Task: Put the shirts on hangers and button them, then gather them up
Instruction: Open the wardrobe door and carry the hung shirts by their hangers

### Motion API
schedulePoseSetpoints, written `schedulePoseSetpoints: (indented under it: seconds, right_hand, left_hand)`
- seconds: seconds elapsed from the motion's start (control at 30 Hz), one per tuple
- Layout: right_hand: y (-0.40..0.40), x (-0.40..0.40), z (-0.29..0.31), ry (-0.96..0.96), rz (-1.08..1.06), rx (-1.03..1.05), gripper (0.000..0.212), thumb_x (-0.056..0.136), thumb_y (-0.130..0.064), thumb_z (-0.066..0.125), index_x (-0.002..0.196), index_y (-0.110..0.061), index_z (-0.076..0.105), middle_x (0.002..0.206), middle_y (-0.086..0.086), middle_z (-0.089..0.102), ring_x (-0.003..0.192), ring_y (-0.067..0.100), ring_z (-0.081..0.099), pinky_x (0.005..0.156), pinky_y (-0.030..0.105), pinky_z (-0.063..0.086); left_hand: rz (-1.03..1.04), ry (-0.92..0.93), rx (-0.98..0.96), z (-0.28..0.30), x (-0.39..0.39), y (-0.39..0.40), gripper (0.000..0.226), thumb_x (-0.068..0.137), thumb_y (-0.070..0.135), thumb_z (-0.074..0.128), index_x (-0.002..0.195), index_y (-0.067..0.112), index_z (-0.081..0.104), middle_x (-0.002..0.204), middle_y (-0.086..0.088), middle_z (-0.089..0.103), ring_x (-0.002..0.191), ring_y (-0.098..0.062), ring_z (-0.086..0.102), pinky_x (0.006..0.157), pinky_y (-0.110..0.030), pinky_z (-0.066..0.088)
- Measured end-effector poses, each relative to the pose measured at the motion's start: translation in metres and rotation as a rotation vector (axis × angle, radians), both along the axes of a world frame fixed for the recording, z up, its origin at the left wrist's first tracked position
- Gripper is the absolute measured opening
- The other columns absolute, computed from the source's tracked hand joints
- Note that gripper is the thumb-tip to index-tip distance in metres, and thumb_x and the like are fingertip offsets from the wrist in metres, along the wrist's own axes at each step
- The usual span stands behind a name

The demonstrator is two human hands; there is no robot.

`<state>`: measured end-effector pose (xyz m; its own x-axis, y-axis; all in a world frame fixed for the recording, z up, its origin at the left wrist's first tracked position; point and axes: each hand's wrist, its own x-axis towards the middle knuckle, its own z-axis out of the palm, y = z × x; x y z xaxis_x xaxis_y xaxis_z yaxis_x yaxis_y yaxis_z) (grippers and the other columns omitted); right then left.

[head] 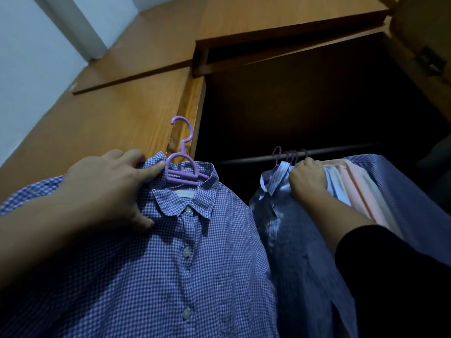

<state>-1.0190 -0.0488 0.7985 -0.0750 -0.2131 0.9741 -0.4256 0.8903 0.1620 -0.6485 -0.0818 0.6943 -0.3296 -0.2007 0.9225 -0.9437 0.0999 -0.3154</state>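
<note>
A blue-and-white checked shirt [185,264], buttoned down its front, hangs on a purple hanger [181,164] whose hook is free in the air. My left hand [109,189] grips the shirt's shoulder and collar beside the hanger. To the right, several shirts [361,191] in blue, white and pink hang on purple hangers [290,156] from a dark rail [244,160]. My right hand [308,179] grips the collars of those shirts just below the rail, bunching them together.
An open wooden wardrobe [192,98] frames a dark interior. Its wooden door and side panel [109,111] stand to the left, with a pale wall [29,57] beyond. A door hinge [429,62] shows at the upper right.
</note>
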Motion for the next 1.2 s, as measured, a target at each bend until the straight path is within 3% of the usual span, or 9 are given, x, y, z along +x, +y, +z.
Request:
schedulePoseSetpoints:
  seconds: [0.3,0.6,0.73,0.9,1.0,1.1,1.2]
  right_hand:
    - [-0.015,-0.021,0.016,0.037,0.001,0.025,0.037,0.088,-0.033,0.051,0.123,-0.022,0.055,0.124,0.003,0.055,0.114,0.024,0.045,0.096,0.035,0.036]
    - [0.011,-0.073,-0.003,0.069,0.01,-0.008,0.041,0.088,-0.031,0.051,0.126,-0.015,0.053,0.126,0.003,0.054,0.118,0.023,0.047,0.092,0.032,0.039]
    - [0.024,-0.091,-0.006,0.058,0.007,-0.043,0.048,0.084,-0.037,0.055,0.127,-0.016,0.05,0.126,0.002,0.054,0.118,0.021,0.047,0.091,0.031,0.039]
    - [0.047,-0.114,-0.009,0.072,-0.056,-0.085,0.042,0.081,-0.042,0.056,0.117,-0.021,0.055,0.118,-0.005,0.057,0.112,0.016,0.051,0.083,0.027,0.041]
    - [0.052,-0.122,-0.013,0.101,-0.088,-0.077,0.048,0.077,-0.046,0.059,0.118,-0.02,0.053,0.114,-0.005,0.058,0.107,0.017,0.053,0.084,0.03,0.04]
    - [0.052,-0.124,-0.014,0.13,-0.088,-0.109,0.058,0.073,-0.048,0.064,0.121,-0.017,0.051,0.113,-0.002,0.059,0.106,0.019,0.054,0.083,0.031,0.039]
    - [0.05,-0.121,-0.015,0.133,-0.095,-0.121,0.056,0.064,-0.045,0.074,0.109,-0.013,0.062,0.099,0.002,0.064,0.095,0.022,0.058,0.075,0.031,0.039]
  left_hand:
    - [-0.068,0.016,0.003,0.009,-0.018,-0.009,0.114,0.055,0.092,0.049,0.148,0.049,0.0,0.137,0.013,0.032,0.122,-0.013,0.04,0.078,-0.025,0.043]
    - [-0.079,-0.004,0.039,0.01,-0.034,-0.012,0.116,0.054,0.094,0.043,0.148,0.047,-0.007,0.139,0.013,0.027,0.125,-0.011,0.036,0.085,-0.025,0.047]
    - [-0.093,-0.028,0.055,0.008,-0.046,-0.008,0.116,0.055,0.093,0.043,0.148,0.046,-0.008,0.138,0.014,0.027,0.123,-0.01,0.035,0.079,-0.024,0.048]
    - [-0.094,-0.051,0.064,0.008,-0.058,-0.01,0.116,0.057,0.093,0.044,0.148,0.045,-0.009,0.139,0.013,0.026,0.123,-0.01,0.034,0.072,-0.022,0.044]
    - [-0.104,-0.047,0.07,0.008,-0.063,-0.011,0.115,0.057,0.093,0.042,0.148,0.045,-0.009,0.137,0.012,0.027,0.121,-0.01,0.035,0.065,-0.02,0.039]
    - [-0.133,-0.038,0.083,0.006,-0.068,-0.014,0.116,0.056,0.094,0.043,0.149,0.045,-0.007,0.135,0.011,0.029,0.118,-0.011,0.037,0.069,-0.022,0.045]
    - [-0.144,-0.029,0.083,0.004,-0.072,-0.016,0.116,0.056,0.094,0.043,0.149,0.044,-0.006,0.135,0.01,0.029,0.118,-0.012,0.038,0.067,-0.023,0.043]
